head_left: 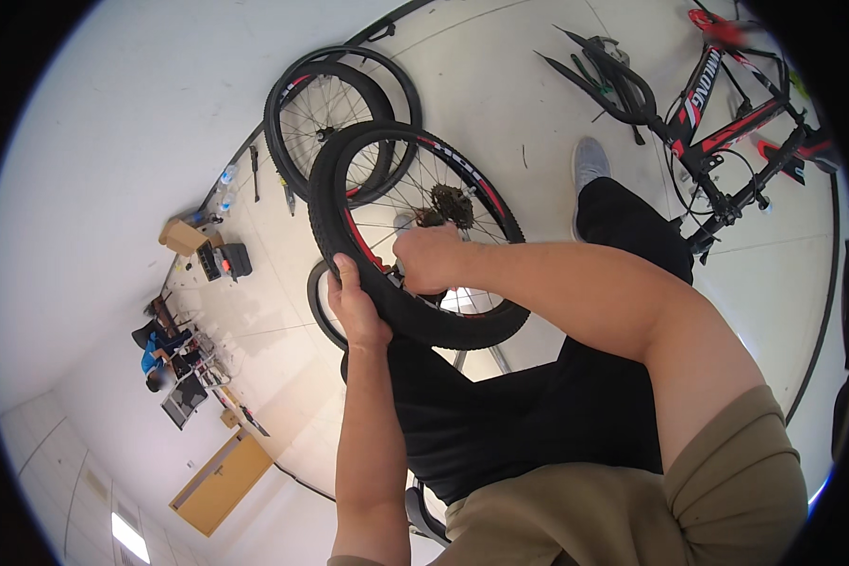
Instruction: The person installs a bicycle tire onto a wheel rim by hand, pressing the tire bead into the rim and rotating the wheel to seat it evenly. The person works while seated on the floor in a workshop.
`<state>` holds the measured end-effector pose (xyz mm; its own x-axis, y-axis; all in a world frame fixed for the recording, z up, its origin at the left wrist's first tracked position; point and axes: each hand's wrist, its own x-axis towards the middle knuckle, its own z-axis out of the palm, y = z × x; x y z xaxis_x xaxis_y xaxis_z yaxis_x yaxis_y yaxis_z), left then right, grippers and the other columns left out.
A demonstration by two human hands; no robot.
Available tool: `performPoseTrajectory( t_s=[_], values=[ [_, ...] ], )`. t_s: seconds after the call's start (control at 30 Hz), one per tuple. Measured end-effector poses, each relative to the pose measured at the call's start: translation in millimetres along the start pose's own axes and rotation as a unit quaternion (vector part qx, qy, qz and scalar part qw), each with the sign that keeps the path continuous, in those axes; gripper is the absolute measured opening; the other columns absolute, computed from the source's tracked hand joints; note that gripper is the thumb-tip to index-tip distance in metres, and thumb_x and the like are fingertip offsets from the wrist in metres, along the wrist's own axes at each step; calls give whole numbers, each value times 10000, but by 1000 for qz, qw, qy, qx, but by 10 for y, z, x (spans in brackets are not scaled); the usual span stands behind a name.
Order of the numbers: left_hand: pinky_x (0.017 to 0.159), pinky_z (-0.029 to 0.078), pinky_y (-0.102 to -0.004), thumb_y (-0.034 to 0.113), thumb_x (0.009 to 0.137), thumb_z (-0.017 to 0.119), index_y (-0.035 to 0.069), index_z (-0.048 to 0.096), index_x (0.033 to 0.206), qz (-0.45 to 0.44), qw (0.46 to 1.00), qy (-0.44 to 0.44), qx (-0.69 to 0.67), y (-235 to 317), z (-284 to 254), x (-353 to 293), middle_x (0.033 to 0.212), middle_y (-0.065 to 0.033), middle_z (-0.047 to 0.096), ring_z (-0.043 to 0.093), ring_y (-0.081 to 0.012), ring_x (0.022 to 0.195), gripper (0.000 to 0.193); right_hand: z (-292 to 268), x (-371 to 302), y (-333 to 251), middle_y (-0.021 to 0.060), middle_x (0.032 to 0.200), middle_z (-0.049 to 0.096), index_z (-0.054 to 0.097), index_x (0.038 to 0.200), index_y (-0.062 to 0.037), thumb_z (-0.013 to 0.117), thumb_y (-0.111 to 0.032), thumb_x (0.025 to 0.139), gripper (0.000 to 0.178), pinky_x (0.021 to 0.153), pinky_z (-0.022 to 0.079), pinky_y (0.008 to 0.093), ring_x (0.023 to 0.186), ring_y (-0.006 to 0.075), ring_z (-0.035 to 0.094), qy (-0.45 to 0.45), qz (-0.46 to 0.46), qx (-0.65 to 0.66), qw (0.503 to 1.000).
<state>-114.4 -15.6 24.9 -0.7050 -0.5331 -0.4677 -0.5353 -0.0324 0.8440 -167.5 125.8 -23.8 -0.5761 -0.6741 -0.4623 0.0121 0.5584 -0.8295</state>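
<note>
A bicycle wheel (330, 176) with a black knobbly tyre and a red-marked rim is held tilted in front of my knees. My left hand (357, 309) is closed round the tyre's near left side, thumb on top. Inside the rim, close to that hand, my right hand (428, 257) is a fist at the spokes. A small dark piece shows at its fingers, too covered to name. The rear sprocket cluster (451, 205) sits at the hub, just beyond my right hand.
Two more wheel parts, a spoked wheel (278, 132) and a loose tyre (415, 94), lie beyond. At the right is a black and red bicycle frame (693, 123). Cardboard box (181, 236) and toolbox (233, 260) stand left; a person (153, 357) sits farther off.
</note>
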Motion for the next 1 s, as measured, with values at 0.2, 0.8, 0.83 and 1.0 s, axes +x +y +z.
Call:
performPoseTrajectory(
  t_s=[0.2,0.8,0.83,1.0],
  values=[
    [723,534,-305,483,1079,549,54,590,1157,39,999,30,16,-162,72,-249,918,-44,638,619,-153,803,438,-132,-95,48,184,966,756,766,930,-12,722,-131,759,214,814,450,532,966,352,738,18,-111,-177,978],
    [812,527,-331,514,1098,447,18,592,1169,29,995,93,-7,-271,248,-417,1048,-72,639,622,-181,929,522,0,129,31,286,996,741,762,973,63,638,-127,808,281,855,591,496,1003,444,730,-7,26,101,995],
    [814,525,-333,513,1099,445,17,589,1173,28,995,92,-10,-274,242,-435,1046,-72,638,620,-183,926,522,-2,112,31,279,1012,743,761,986,61,652,-136,807,287,853,590,497,1007,438,731,-6,28,89,996],
    [807,525,-336,492,1104,436,20,582,1182,20,994,106,-12,-370,163,-559,1028,-77,639,623,-195,898,500,-166,-60,-76,177,1179,753,752,1153,-8,714,-187,844,360,919,549,524,1167,362,703,-79,-5,-50,996]
  ],
)
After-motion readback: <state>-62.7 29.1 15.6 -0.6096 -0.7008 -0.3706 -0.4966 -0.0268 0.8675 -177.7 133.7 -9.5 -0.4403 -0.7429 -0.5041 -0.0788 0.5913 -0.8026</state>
